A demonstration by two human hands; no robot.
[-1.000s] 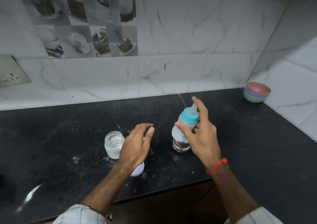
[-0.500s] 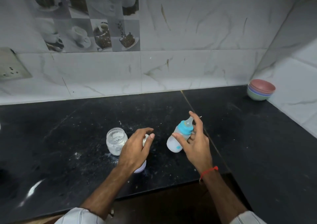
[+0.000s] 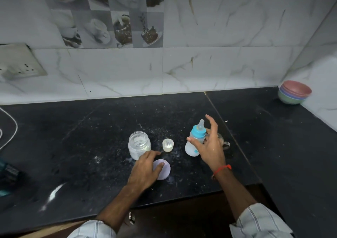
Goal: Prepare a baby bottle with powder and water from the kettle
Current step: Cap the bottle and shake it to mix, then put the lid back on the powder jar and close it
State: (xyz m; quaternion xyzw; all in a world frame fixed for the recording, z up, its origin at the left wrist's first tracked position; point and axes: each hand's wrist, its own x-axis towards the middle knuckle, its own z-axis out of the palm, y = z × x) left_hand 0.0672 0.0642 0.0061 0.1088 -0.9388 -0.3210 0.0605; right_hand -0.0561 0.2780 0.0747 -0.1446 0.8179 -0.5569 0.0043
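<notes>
Right hand (image 3: 209,146), now lower, pinches capped baby bottle (image 3: 195,143) at 3 o'clock of powder jar (image 3: 139,144); left hand (image 3: 145,168) presses lid (image 3: 162,169): mixing likely finishing.

Both forearms are bare below pale sleeves with thin grey stripes, left sleeve (image 3: 93,229) and right sleeve (image 3: 259,223). A red thread band (image 3: 221,169) circles the right wrist.

A black stone countertop (image 3: 273,128), dusted with white specks, meets a white marble-effect tiled wall (image 3: 218,64) carrying monochrome coffee-cup picture tiles (image 3: 113,19). A switch plate (image 3: 18,62) sits at left; stacked pastel bowls (image 3: 294,93) occupy the right corner.
</notes>
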